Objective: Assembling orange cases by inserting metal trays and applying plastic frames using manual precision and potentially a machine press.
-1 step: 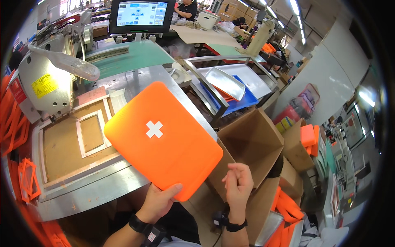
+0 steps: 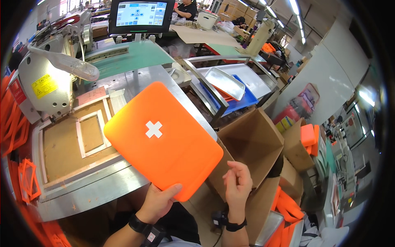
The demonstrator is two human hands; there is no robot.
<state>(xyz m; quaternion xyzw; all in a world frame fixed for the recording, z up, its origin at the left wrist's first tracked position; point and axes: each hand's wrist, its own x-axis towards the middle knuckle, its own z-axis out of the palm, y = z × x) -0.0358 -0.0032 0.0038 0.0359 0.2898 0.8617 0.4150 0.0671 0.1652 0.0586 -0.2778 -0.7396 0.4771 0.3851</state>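
Note:
My left hand (image 2: 162,199) grips the near lower corner of a flat bright orange panel (image 2: 181,123) with rounded corners, thumb lying on top. A small white cross (image 2: 154,129) is on the panel's face. The panel is tilted up in front of me, over the edge of the metal machine table (image 2: 123,181), and hides part of it. To the right of the panel, my right hand (image 2: 238,181) is raised with nothing in it, its fingers loosely bent and apart from the thumb. It stands in front of an open cardboard box (image 2: 251,144).
A white sewing machine head (image 2: 47,86) rises at the left, beside a wooden-framed clamp plate (image 2: 57,152). Orange frames (image 2: 28,179) hang at the left edge. A control screen (image 2: 140,15) stands behind. Metal trays (image 2: 226,82) lie on a rack; orange pieces (image 2: 288,206) fill a box at lower right.
My right hand has shifted very slightly up. The panel and my left hand look the same.

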